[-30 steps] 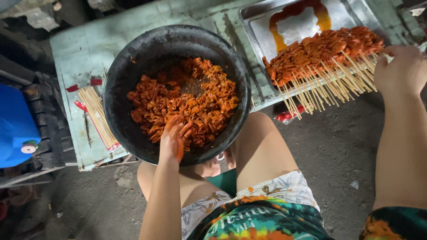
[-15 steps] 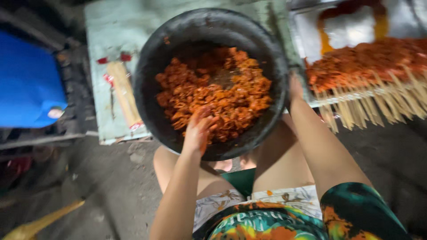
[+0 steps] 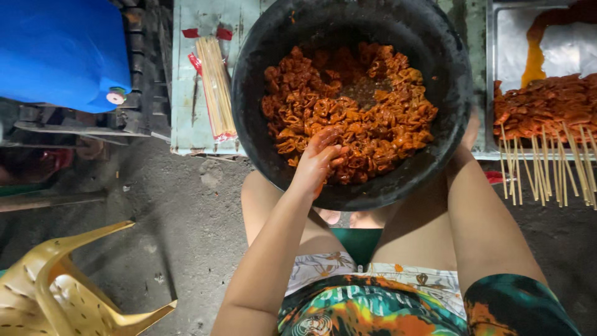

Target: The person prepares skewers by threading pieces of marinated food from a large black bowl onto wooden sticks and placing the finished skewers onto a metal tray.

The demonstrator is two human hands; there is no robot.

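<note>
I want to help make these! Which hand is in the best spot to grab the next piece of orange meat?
Probably the left hand: its fingers already rest on the marinated meat inside the black basin. The right hand sits outside, against the basin's rim.

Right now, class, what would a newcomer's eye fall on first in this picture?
First the big black bowl at top centre, heaped with orange-red marinated meat; the left hand reaches into the meat. To the right, a metal tray carries finished skewers. At top left sits a blue container, with a packet of bare sticks beside the bowl.
</note>
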